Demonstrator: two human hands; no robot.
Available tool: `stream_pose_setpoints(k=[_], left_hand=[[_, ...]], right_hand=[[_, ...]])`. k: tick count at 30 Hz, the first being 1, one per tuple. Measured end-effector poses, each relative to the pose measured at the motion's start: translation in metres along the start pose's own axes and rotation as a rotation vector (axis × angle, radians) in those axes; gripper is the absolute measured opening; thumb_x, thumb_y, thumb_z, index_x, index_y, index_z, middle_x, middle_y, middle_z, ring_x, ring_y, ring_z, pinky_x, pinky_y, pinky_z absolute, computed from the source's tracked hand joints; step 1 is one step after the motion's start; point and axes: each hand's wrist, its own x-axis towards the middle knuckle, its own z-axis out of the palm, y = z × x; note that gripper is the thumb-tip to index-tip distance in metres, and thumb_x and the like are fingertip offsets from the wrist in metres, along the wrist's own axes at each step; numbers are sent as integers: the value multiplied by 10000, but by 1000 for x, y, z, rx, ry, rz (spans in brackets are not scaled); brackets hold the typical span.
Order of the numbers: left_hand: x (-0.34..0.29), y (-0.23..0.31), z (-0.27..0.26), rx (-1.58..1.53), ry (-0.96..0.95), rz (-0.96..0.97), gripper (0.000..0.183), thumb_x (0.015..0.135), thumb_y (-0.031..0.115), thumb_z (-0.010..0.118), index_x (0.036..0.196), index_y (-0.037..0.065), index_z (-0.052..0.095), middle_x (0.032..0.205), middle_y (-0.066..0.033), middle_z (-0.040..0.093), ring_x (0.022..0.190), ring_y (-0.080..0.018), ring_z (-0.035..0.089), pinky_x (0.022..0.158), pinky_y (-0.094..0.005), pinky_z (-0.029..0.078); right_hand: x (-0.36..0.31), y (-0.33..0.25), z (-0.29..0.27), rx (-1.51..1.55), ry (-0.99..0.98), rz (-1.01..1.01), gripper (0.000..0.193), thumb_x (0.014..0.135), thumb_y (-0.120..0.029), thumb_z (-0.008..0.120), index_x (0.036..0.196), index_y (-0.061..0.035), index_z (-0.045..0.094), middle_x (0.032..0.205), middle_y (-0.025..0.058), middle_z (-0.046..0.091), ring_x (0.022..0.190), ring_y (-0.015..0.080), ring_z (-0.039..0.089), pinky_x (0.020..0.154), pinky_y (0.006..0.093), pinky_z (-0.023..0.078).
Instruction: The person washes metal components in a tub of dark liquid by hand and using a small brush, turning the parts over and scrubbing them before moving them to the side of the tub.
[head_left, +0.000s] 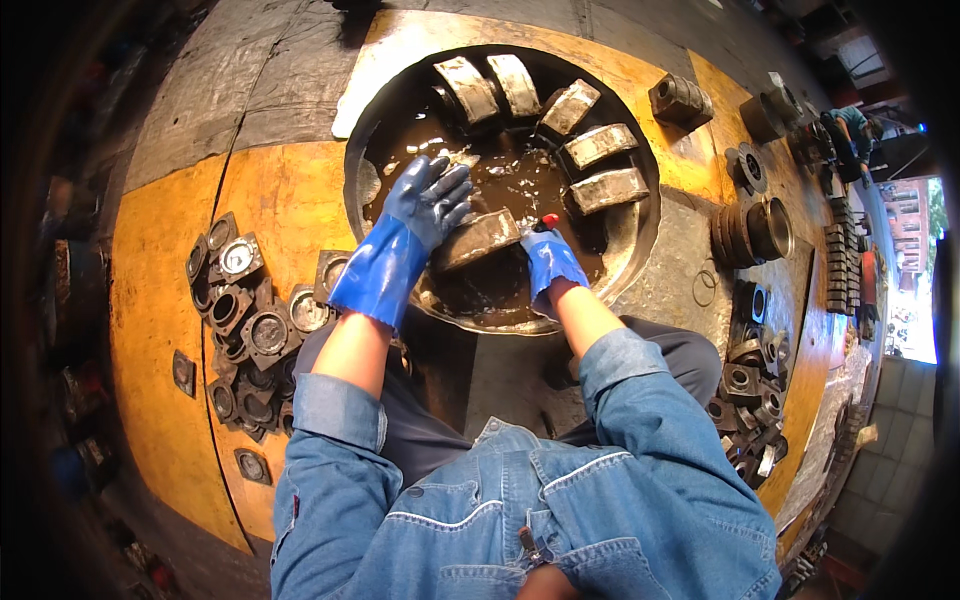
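Note:
Both my hands wear long blue rubber gloves over a round, dark metal basin (652, 180) of murky brown liquid. My left hand (432, 200) is open, its fingers stretched out, above the left end of a thick curved metal block (480, 238). This block lies at the near side of the basin, between my hands. At its right end, my right hand (550, 258) is closed around something with a bright red end (550, 220). The rest of that thing is hidden by the glove. Several similar blocks, among them a pale-topped one (600, 146), rest along the far and right rim.
Square-flanged metal rings (268, 332) lie heaped on the yellow floor boards at left. To the right are a block-shaped casting (682, 100), stacked metal rings (770, 230) and more small parts (742, 380). Another person (852, 130) is far off at upper right.

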Motion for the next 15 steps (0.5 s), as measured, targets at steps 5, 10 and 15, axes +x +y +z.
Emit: stream_pose_setpoints(k=[5, 10, 15], left_hand=[[-14, -2, 10, -183, -23, 16, 836, 1019, 664, 592, 1687, 240, 322, 1733, -124, 363, 1564, -432, 354, 1241, -626, 295], [-3, -6, 21, -232, 189, -21, 817, 962, 651, 681, 1634, 256, 437, 1664, -114, 478, 1521, -405, 425, 1225, -629, 326], [0, -13, 31, -359, 167, -151, 648, 942, 521, 770, 1455, 153, 626, 1370, -143, 718, 1231, -390, 653, 1111, -620, 484]], right_hand=[[-41, -49, -34, -73, -125, -379, 460, 1049, -438, 628, 1323, -75, 697, 1196, 95, 717, 1089, 178, 645, 965, 380, 509], [-90, -91, -52, 300, -276, -524, 497, 1051, -512, 649, 1359, -126, 704, 1251, 13, 698, 1075, 124, 613, 949, 314, 480], [-115, -107, -52, 217, -295, -578, 534, 1042, -532, 661, 1347, -96, 706, 1169, 12, 704, 992, 114, 590, 894, 291, 474]])
